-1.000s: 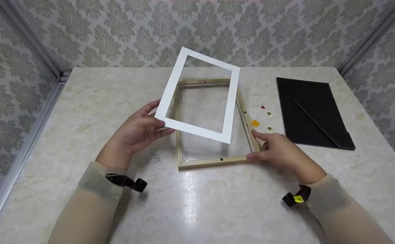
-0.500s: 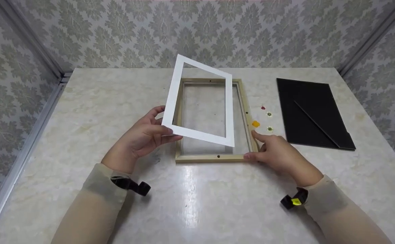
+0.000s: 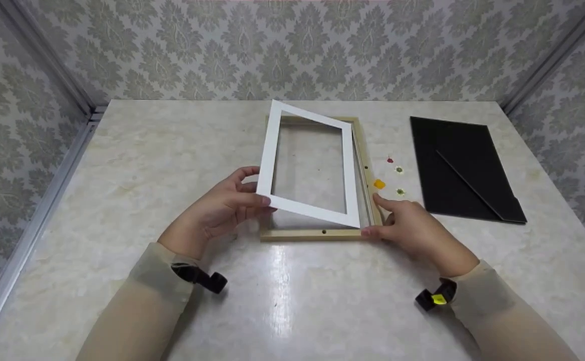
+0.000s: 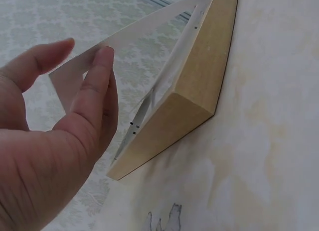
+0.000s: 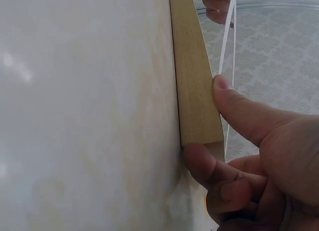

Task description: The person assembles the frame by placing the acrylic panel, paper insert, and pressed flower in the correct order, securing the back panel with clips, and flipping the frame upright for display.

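My left hand (image 3: 222, 203) pinches the near left corner of a white rectangular picture mat (image 3: 351, 175) between thumb and fingers. The mat is tilted above a light wooden picture frame (image 3: 292, 236), its left side raised and its near right corner close to the frame's near right corner. Around that corner of the frame, my right hand (image 3: 415, 225) holds on, with the thumb (image 5: 227, 91) on the upper edge in the right wrist view. A clear pane seems to lie inside the frame. In the left wrist view the mat (image 4: 142, 32) stands apart from the frame's left side (image 4: 199, 76).
Right of the frame lie several small dried flowers, among them an orange one (image 3: 379, 184) and a red one (image 3: 390, 160). Farther right is a black backing board (image 3: 452, 135) with a slanted stand strip (image 3: 472, 188). Patterned walls enclose the table's back and sides.
My left hand has brought the mat down and to the right over the frame. Earlier the frame turned slightly straight under my right hand, which otherwise stayed at its corner.
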Demonstrator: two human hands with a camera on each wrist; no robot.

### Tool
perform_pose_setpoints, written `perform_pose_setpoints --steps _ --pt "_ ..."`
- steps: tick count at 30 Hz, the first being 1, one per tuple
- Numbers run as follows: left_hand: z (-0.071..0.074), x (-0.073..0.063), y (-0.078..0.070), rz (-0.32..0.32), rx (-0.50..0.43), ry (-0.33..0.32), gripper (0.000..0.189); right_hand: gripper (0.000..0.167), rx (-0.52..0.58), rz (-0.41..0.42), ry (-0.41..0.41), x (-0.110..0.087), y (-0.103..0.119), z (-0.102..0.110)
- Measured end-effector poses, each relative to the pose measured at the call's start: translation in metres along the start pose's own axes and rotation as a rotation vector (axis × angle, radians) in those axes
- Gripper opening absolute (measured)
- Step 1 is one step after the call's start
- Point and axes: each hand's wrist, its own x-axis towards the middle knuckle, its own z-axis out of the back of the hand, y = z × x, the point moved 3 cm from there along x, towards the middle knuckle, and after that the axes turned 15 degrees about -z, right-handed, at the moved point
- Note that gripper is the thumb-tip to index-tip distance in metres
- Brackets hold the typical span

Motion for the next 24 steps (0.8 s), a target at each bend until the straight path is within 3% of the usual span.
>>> perform_pose_setpoints --steps 6,14,20,24 --pt "0.003 0.002 0.003 0.009 0.029 0.015 0.055 0.109 0.001 0.0 -0.003 0.0 -0.001 -0.001" --pt "0.007 0.006 0.011 -0.01 0.143 -0.014 0.057 0.108 -0.008 -0.011 -0.003 0.0 -0.001 -0.001" --pt "0.009 0.008 0.015 0.011 0.179 -0.045 0.062 0.107 0.008 -0.04 0.012 -0.001 -0.001 -0.001" --pt "0.011 0.008 0.014 0.018 0.251 -0.058 0.064 0.107 0.01 -0.036 0.011 -0.001 0.0 -0.002"
